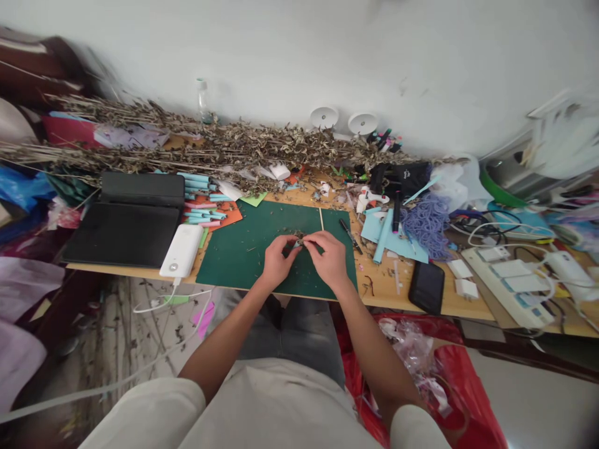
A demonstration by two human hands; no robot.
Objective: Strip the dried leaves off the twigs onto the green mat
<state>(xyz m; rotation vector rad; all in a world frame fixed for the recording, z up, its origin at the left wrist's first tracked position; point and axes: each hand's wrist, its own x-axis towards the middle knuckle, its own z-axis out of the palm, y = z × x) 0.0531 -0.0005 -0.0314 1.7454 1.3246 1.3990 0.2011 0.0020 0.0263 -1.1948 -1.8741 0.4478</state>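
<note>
Above the green cutting mat (238, 249), my left hand (279, 259) and my right hand (327, 257) meet with their fingertips pinched together. Between them is a small grey-brown piece (298, 241), which looks like dried plant matter; the fingers cover most of it. Dark crumbs lie scattered over the mat around my hands. To the right of my right hand, a black pen (350, 236) rests across the mat's edge. A thin pale stick (321, 218) lies on the mat beyond my right hand.
Dried plant stalks (262, 146) stretch along the wall. On the left are a black tablet case (126, 231), a white power bank (182, 251) and rolled paper tubes (201, 215). A glue gun (371, 199), purple yarn (428, 224), a phone (426, 287) and a power strip (510, 287) lie right.
</note>
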